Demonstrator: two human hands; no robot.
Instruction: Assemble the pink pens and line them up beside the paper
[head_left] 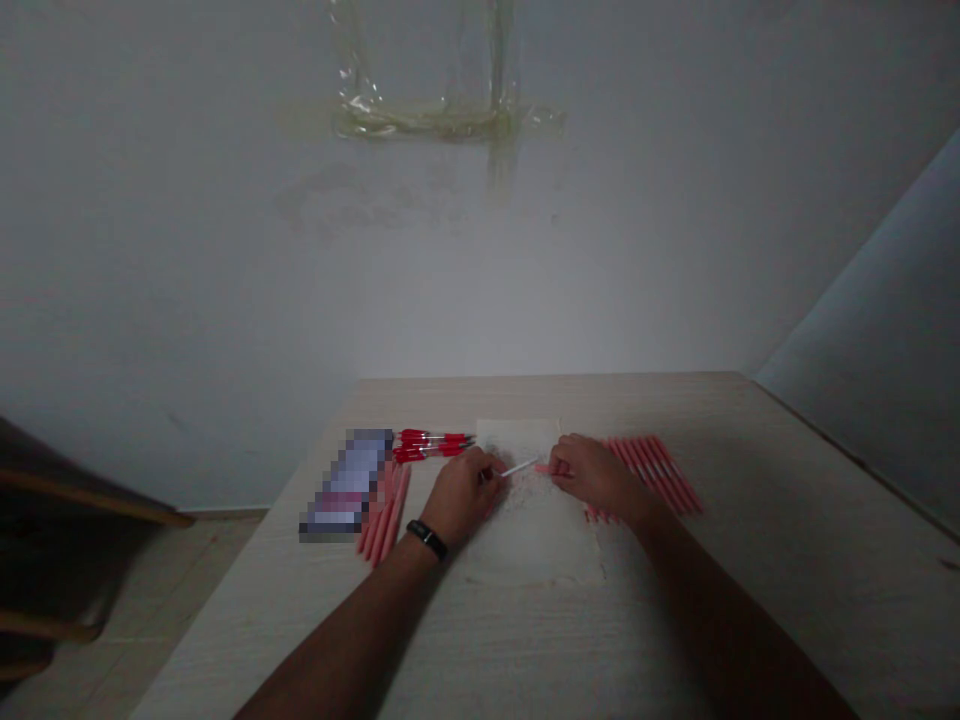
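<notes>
- left hand: fingers pinched on white rod, wristband on wrist.
- right hand: closed on pink tube, which met rod's far end. Hands close together, not touching; rod and tube bridged them.
- Under both hands: white sheet, flat on bench.
- Left of left hand: pink tubes lying side by side; red pens beyond them, farther from person.
- Further left of left hand: pixelated block, too blurred to identify, beside pink tubes.
- Right of right hand: second pink batch, laid in a row, just beside hand.
</notes>
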